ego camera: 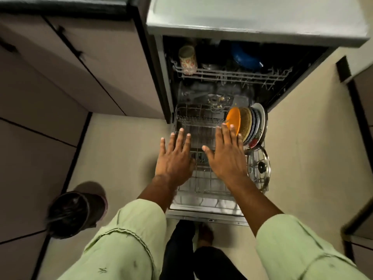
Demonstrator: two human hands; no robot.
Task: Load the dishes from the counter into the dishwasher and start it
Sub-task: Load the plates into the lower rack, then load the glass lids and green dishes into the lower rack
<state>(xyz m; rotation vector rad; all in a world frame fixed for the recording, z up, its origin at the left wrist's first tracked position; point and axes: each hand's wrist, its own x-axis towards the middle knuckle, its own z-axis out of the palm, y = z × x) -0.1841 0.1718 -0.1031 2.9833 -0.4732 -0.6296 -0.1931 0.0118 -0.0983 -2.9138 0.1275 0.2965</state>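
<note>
"Both hands are empty, then?"

"Yes. The left hand [175,156] and the right hand [226,156] hover flat, fingers straight and spread, over the lower rack [199,122] in the middle of the frame. Neither grips anything."

"Where are the dishes?"

"Several plates [255,124] stand on edge along the rack's right side, with an orange plate [234,119] at the front of the row. A glass lid [259,168] leans just below them. Higher up, the upper rack [232,75] carries a floral cup [187,59] and a blue bowl [245,57]."

"What worries you?"

"The right hand's fingertips [232,127] overlap the orange plate's edge. I cannot tell whether they touch. A careless nudge there could tip the row like dominoes, I think."

"And the lid?"

"It sits at the rack's right rim. If the rack is shoved in hard, I suspect it could slide off or rattle against the plates."

"Anything else?"

"Food scraps seem to lie on the tub floor above the rack, which might clog the drain. The open door [205,211] at lower centre is close to the person's feet, a likely trip."
</note>
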